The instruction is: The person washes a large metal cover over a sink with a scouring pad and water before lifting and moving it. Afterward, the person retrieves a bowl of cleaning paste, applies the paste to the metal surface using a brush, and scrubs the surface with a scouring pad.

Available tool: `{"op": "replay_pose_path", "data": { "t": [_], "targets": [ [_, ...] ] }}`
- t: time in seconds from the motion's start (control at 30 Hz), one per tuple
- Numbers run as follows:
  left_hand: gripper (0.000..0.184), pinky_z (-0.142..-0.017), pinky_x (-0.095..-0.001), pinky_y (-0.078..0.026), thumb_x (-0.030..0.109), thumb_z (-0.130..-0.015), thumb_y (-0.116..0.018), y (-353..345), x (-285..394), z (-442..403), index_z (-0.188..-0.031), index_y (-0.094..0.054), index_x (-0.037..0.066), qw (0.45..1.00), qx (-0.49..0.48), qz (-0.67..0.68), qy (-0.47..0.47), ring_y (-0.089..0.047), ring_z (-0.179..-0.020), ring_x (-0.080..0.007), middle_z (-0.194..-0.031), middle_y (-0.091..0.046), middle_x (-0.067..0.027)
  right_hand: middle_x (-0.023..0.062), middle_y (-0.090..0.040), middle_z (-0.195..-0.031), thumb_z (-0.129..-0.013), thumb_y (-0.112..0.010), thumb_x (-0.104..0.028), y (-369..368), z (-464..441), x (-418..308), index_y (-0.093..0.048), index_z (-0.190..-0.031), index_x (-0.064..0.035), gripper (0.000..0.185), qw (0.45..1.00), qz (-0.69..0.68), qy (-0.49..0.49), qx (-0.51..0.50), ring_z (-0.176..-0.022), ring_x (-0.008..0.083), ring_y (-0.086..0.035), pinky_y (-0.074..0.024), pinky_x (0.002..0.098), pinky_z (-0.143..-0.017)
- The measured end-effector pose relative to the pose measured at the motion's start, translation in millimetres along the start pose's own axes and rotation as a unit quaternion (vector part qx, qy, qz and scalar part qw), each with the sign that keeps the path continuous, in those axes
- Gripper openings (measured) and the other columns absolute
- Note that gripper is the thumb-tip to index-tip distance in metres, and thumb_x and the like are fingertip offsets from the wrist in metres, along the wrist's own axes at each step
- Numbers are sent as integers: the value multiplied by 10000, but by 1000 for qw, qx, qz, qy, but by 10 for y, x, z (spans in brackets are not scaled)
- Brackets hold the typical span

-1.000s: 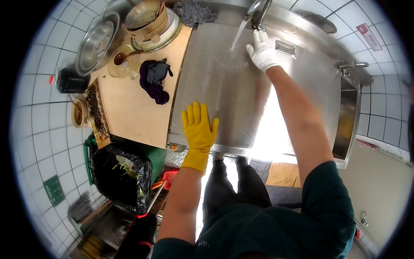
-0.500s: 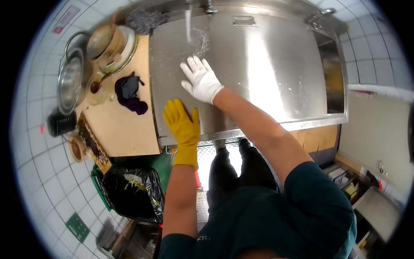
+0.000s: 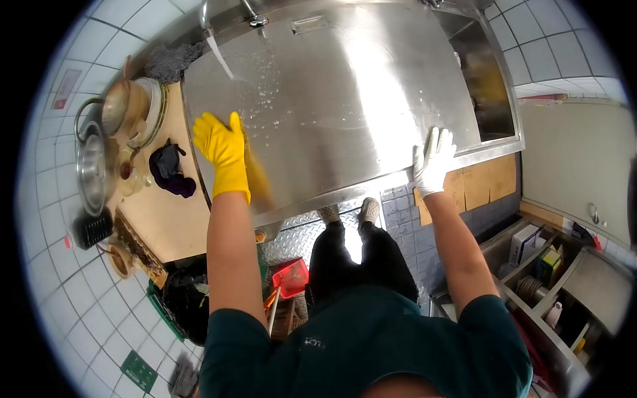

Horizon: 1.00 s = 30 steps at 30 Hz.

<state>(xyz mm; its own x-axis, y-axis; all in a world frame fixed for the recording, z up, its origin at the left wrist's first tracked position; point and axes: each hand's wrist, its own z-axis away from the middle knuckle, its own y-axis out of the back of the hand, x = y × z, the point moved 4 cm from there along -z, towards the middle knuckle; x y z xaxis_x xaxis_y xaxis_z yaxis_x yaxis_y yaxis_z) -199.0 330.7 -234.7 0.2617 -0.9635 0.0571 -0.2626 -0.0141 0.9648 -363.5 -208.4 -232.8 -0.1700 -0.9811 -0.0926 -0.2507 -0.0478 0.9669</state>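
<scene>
My left hand (image 3: 222,152), in a yellow rubber glove, is over the left part of the stainless steel surface (image 3: 312,119). Its fingers are apart and it holds nothing. On my right hand (image 3: 434,161) is a white glove; the fingers are stretched out, with nothing in them, at the front edge of the steel near the right end. Water runs from the tap (image 3: 205,18) onto the metal at the back left, and drops are scattered there. A dark cloth bundle (image 3: 172,171) lies on the wooden board (image 3: 178,222) left of my left hand.
Pots and plates (image 3: 126,106), a metal basin (image 3: 93,169) and a grey scouring mesh (image 3: 171,63) stand at the left. Below them is a black-lined bin (image 3: 186,302). A red dustpan (image 3: 290,277) is on the floor. Open shelves (image 3: 531,285) are at the lower right.
My right hand has moved from beside the tap to the front right edge of the steel. My left hand is farther forward over the steel. The view has shifted right.
</scene>
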Motion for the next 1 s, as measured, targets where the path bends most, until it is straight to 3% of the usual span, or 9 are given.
{"op": "replay_pose_path", "data": {
  "t": [0.13, 0.2, 0.4, 0.53, 0.6, 0.67, 0.77, 0.87, 1.0],
  "targets": [
    [919, -1296, -602, -239, 673, -1014, -571, 164, 1107, -41, -1598, -488, -32, 991, -69, 50, -105, -371, -1571, -480, -1682, -421, -313, 361, -341, -1680, -1037, -588, -435, 68, -38, -28, -399, -1625, 65, 795, 999, -38, -7, -1, -1587, 534, -264, -161, 658, -1297],
    [847, -1303, -578, -252, 602, -992, -636, 101, 1790, 176, -1566, -537, -13, 979, 19, 109, -169, -418, -1544, -472, -1647, -481, -290, 363, -330, -1683, -1035, -585, -422, 153, -60, -54, -383, -1622, 78, 797, 998, -63, -12, -6, -1581, 538, -263, -163, 658, -1297],
    [878, -1331, -571, -189, 598, -993, -627, 173, 3882, 1042, -1632, -463, 19, 920, -61, 216, -321, -361, -1588, -427, -1709, -415, -240, 353, -321, -1695, -1038, -583, -427, 21, -8, 8, -333, -1647, 71, 825, 997, -67, -7, 37, -1593, 534, -253, -157, 666, -1301],
    [788, -1324, -566, -214, 512, -968, -716, 345, 4320, 1330, -1529, -536, -12, 874, -95, 315, -357, -357, -1571, -457, -1644, -465, -276, 357, -319, -1693, -1042, -580, -430, 85, 11, -10, -304, -1663, 55, 835, 995, -100, -23, 19, -1603, 532, -245, -156, 668, -1301],
    [786, -1317, -578, -225, 501, -973, -711, 343, 3959, 1321, -1540, -528, -10, 884, -36, 373, -279, -366, -1562, -467, -1632, -474, -286, 366, -388, -1613, -1011, -623, -398, 231, -61, -49, -393, -1589, 57, 771, 996, -82, -13, 35, -1530, 527, -326, -240, 663, -1250],
    [789, -1325, -584, -204, 450, -989, -720, 901, 3254, 1223, -1590, -492, -8, 948, -71, 216, -220, -329, -1586, -482, -1672, -430, -292, 360, -412, -1579, -995, -644, -396, 342, -144, -58, -422, -1558, 57, 755, 994, -108, -16, 4, -1498, 517, -350, -267, 654, -1231],
    [786, -1319, -595, -207, 442, -995, -711, 783, 1656, 1370, -1593, -496, -20, 984, 19, 160, -76, -359, -1560, -492, -1664, -439, -300, 364, -410, -1592, -998, -649, -399, 410, -275, 17, -419, -1572, 60, 770, 994, -108, 21, -18, -1509, 524, -353, -256, 645, -1251],
    [798, -1301, -572, -254, 462, -1000, -712, 916, 207, 1470, -1585, -492, -34, 999, -11, 36, -7, -378, -1536, -505, -1649, -446, -313, 346, -368, -1676, -1038, -611, -438, 309, -258, 99, -351, -1654, 40, 822, 996, -70, 21, -44, -1563, 533, -328, -236, 614, -1305],
    [832, -1299, -572, -260, 509, -1024, -669, 468, -413, 1591, -1592, -466, -65, 989, -102, -52, 91, -383, -1540, -489, -1647, -448, -317, 351, -415, -1641, -1024, -629, -424, 279, -280, 82, -358, -1645, 43, 823, 994, -96, 30, -45, -1559, 524, -337, -238, 612, -1306]
  ]
}}
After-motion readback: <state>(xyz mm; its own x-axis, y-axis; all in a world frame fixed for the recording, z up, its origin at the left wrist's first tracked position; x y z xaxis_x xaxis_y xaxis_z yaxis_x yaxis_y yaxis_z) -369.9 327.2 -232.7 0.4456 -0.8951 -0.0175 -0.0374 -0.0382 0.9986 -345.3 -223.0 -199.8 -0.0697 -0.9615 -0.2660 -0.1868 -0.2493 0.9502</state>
